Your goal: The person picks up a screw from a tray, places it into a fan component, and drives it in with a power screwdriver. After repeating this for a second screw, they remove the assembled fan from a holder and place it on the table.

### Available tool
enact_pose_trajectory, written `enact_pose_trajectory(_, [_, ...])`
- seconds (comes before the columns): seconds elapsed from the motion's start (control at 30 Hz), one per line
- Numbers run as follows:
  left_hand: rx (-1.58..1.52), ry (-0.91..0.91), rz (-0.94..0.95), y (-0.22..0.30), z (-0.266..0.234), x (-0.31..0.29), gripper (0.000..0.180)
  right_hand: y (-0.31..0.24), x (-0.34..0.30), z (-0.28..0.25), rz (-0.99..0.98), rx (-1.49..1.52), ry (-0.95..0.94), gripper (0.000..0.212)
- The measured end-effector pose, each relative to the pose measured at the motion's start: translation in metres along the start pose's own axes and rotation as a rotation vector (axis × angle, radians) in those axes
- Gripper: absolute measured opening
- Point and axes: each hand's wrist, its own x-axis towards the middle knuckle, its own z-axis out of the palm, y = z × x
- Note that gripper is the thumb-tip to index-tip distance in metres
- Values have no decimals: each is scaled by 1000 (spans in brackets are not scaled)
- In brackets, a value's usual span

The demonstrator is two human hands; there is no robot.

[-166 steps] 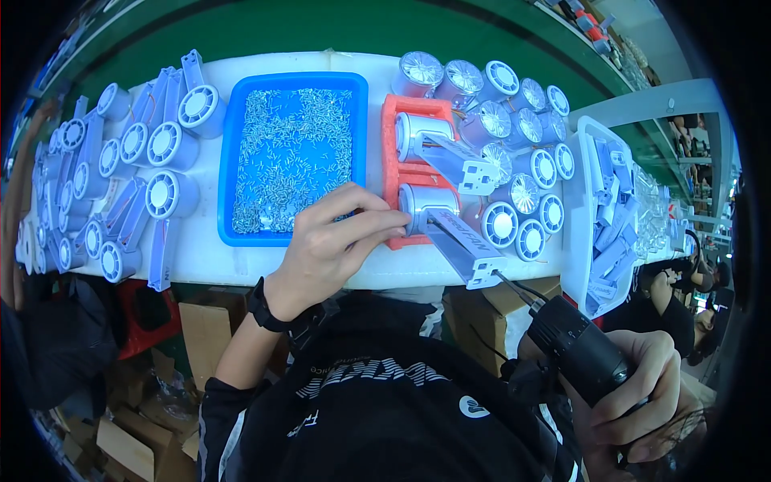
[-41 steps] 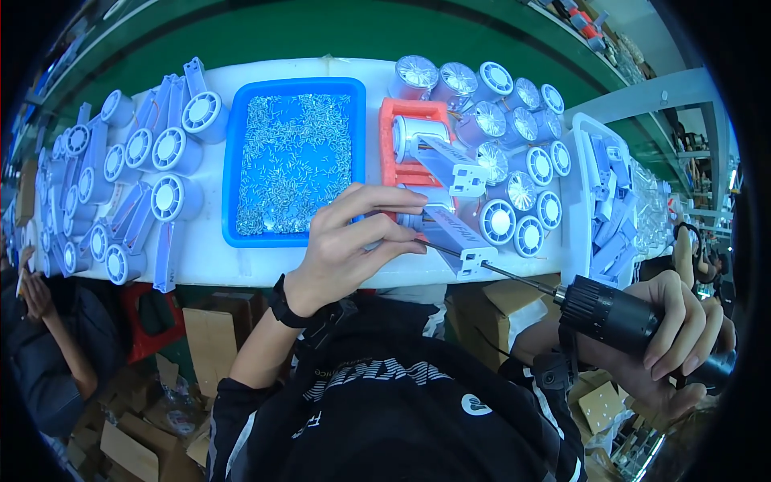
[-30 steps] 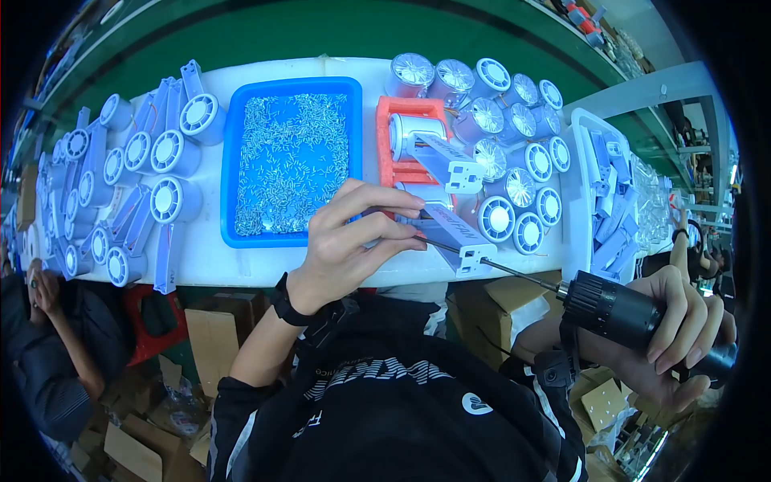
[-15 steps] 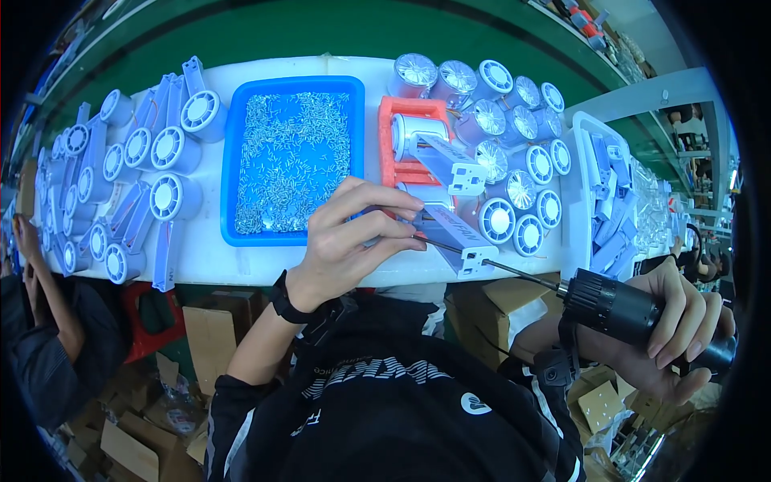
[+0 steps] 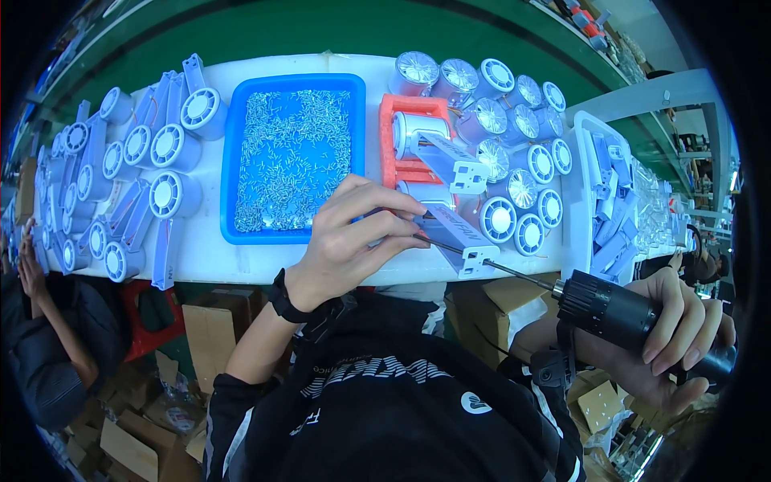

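Note:
My right hand (image 5: pixel 671 337) wraps round a black electric screwdriver (image 5: pixel 606 309). Its long thin bit reaches left along a pale handle piece (image 5: pixel 462 241), its tip at the fingertips of my left hand (image 5: pixel 361 229). Those fingers are pinched together beside the handle; whatever lies between them is too small to make out. The handle piece joins a white cylindrical motor housing (image 5: pixel 426 193), partly hidden, in the near slot of a red foam holder (image 5: pixel 387 153). A second housing (image 5: pixel 418 127) with its own handle (image 5: pixel 454 165) lies in the far slot.
A blue tray (image 5: pixel 229 161) of small screws stands left of the holder. Finished-looking fan units with handles (image 5: pixel 165 197) crowd the table's left; several round housings (image 5: pixel 498 218) stand at right. Beyond them is a white bin (image 5: pixel 578 193) of handle parts. Another person's hand (image 5: pixel 32 269) shows far left.
My hands, the screwdriver and the handle piece hold almost the same place. At the far left, the other person's hands have shifted and now look closer together.

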Motion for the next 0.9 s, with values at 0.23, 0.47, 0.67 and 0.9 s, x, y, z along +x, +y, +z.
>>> enact_pose_trajectory(0.23, [46, -78, -107, 8, 4, 10, 44, -19, -13, 10, -120, -183, 12, 48])
enact_pose_trajectory(0.47, [162, -186, -71, -1, 14, 6, 48, 6, -20, 37, 81, 99, -432, 74])
enact_pose_trajectory(0.67, [160, -189, -73, -2, 15, 5, 43, 17, -21, 41, 7, 134, -386, 78])
enact_pose_trajectory(0.9, [156, -186, -71, -2, 16, 4, 43, 10, -22, 34, 126, 63, -444, 82])
